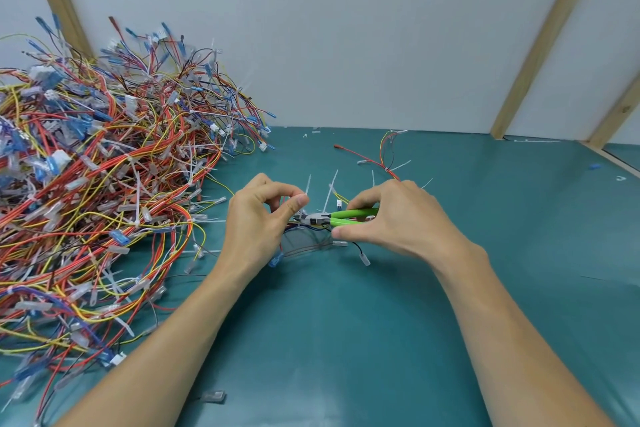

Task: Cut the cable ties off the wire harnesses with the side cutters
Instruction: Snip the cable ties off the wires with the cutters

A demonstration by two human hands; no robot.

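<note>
There is one view only, from a wide-angle camera worn on the person's head. It looks forward and down over a green mat (pixel 346 340) that fills the lower half of the frame, toward a white wall (pixel 346 28) across the upper half. It sits close: both forearms enter from the bottom edge, and the left hand (pixel 258 222) and right hand (pixel 398 215) meet near the frame's centre. Straight wall battens lean outward at the edges. No second view shares the scene.
</note>
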